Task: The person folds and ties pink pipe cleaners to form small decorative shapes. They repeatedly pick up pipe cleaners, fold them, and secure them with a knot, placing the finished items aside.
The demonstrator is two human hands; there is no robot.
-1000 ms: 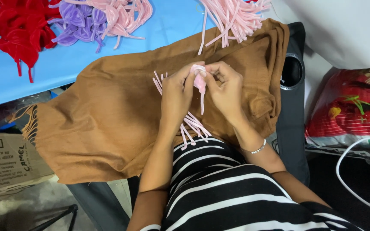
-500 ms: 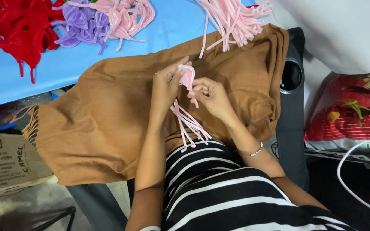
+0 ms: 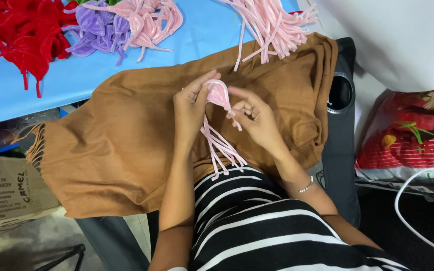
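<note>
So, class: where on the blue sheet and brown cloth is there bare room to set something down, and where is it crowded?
Free: the blue sheet between the pink petal pile and pink strips; the brown cloth left of the left hand. Crowded: the sheet's top left, with red pieces and purple petals.

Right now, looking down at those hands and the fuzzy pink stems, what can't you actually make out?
- Head view: how the pink petal is fastened; the left hand and right hand fingers cover its base.
- Red pieces: cut off by the top and left edges.
- Loose pink stems: their tops run past the top edge.
- Blue table: largely hidden under the brown cloth.
</note>
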